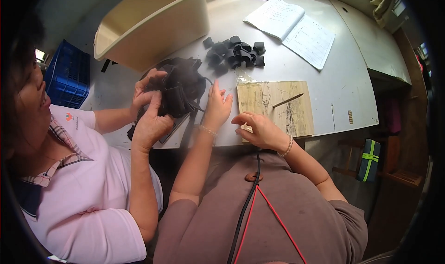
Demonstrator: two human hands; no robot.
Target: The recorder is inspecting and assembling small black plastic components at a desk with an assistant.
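Observation:
My left hand (219, 107) is raised over the table's front part with its fingers stretched out and nothing in it. Close beside it is a black fabric item with straps (178, 90), held by the two hands of a co-worker (153, 120) on my left. Over the near left corner of a wooden board (252, 97) hovers my right hand (260, 130). Its fingers are bent, with a gap to the thumb, and hold nothing that I can see. A dark metal spike (288, 101) stands up slanted from the board, whose face carries dark scratches.
Beyond my hands lies a pile of small black folded pieces (236, 54). An open notebook (293, 30) is at the far right of it. A large beige tub (157, 30) stands at the back left, a blue crate (69, 76) beside the table. Clear plastic (244, 76) touches the board's far edge.

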